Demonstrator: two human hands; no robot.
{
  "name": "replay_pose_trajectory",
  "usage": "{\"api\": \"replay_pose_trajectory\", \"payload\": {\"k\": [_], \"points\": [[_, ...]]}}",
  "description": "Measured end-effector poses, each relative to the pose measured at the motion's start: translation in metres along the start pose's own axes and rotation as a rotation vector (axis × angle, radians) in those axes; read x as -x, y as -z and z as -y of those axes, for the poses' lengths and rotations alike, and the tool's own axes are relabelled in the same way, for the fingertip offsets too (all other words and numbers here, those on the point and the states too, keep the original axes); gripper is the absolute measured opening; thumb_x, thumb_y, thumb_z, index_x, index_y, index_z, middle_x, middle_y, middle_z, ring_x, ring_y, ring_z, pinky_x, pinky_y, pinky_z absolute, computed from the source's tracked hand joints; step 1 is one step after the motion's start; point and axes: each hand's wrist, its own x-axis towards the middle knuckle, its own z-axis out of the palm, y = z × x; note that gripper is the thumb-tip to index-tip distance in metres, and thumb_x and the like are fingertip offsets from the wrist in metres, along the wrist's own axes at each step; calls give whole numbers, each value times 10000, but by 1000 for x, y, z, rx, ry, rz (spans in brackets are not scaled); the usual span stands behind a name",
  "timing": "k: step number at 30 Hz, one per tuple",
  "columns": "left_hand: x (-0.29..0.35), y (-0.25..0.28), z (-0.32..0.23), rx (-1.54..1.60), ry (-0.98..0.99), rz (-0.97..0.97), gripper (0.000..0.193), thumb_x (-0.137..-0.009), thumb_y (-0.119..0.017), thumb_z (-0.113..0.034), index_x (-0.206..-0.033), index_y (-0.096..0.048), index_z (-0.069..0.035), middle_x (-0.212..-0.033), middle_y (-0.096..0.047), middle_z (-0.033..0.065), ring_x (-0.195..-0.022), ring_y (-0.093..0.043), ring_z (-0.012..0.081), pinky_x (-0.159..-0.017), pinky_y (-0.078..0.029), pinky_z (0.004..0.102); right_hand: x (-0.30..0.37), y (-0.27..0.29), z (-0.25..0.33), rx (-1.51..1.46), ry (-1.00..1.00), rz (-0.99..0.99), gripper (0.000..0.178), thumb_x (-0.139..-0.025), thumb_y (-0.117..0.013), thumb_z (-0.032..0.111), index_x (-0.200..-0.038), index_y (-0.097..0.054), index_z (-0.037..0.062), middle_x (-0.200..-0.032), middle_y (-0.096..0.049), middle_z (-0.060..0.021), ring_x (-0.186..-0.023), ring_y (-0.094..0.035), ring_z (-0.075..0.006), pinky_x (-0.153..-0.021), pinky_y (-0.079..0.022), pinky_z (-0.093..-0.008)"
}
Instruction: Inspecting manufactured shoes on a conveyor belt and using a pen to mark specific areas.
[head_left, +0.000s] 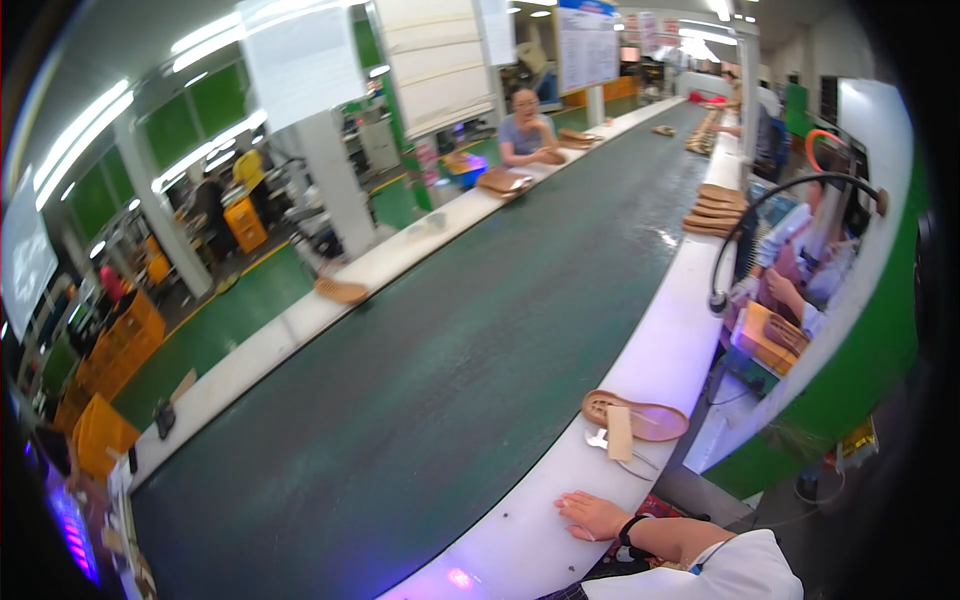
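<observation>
My right hand (592, 516), with a black band at its wrist and a white sleeve further up, rests on the white ledge (500, 545) along the near side of the belt. Its fingers are stretched out, and nothing shows in them. Just beyond it, a tan shoe sole (657, 420) lies on the ledge. A small beige rectangular piece (619, 434) lies over the sole's near edge. Beside that piece is a metal hand tool (597, 439) with thin handles, partly covered; its exact kind is unclear. My left hand is out of the picture.
A wide dark green conveyor belt (400, 400) runs away to the upper right. Stacked soles (712, 212) stand on the right ledge; a lone sole (341, 291) lies on the left. A person (522, 135) sits across the belt. At right, a co-worker's hands are near a yellow-orange box (765, 345).
</observation>
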Motion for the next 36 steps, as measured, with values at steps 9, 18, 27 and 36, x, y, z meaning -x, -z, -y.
{"api": "replay_pose_trajectory", "payload": {"k": [9,18,27,36], "points": [[23,64,101,-196,74,-48,561,-888,-362,-483,-1182,-540,-39,-1144,-544,167,-962,-556,332,-810,-433,483,-7,14,9,4,-16,-43,349,-773,-630,209,-1049,-539,16,-1230,-529,-156,-1180,-474,-337,-1028,-350,-441],[6,98,95,-64,179,309,606,-797,-456,-507,-1173,-503,-34,-1142,-509,166,-960,-522,325,-739,-414,468,-11,9,8,14,4,-77,338,-783,-618,222,-1040,-538,17,-1228,-530,-155,-1177,-477,-339,-1027,-352,-441],[24,65,107,101,206,321,593,-822,-466,-489,-1204,-493,-37,-1222,-485,168,-1024,-508,352,-837,-411,496,0,10,6,43,29,-80,347,-767,-622,235,-1027,-547,17,-1182,-550,-153,-1155,-482,-327,-1005,-367,-445],[21,-19,134,-257,-214,1207,563,-857,-460,-555,-1287,-474,-192,-1356,-436,105,-1238,-412,366,-951,-364,548,-1,16,11,41,62,-91,404,-805,-592,247,-1116,-515,2,-1208,-543,-162,-1157,-496,-305,-1020,-363,-409]]}}
